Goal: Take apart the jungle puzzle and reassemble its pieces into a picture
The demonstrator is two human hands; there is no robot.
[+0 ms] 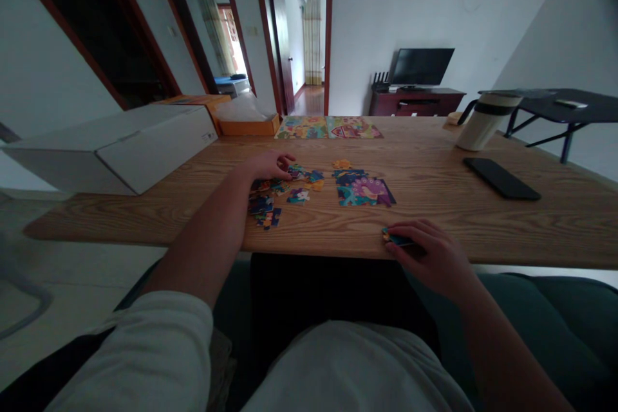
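My left hand is over the far side of a loose pile of jigsaw pieces, its fingers bent and apart. A fingertip is at a piece there; whether it touches is unclear. Single pieces, one with a white shape, lie just right of the pile. Near the table's front edge, my right hand pinches a puzzle piece between thumb and fingers, low over the wood; the hand partly hides it. Between the hands lies a partly joined puzzle with a pink-purple figure, and an orange piece at its far edge.
On the wooden table stand a long white box and an orange box at left. Colourful picture sheets lie at the back. At right are a black phone-like slab and a white jug.
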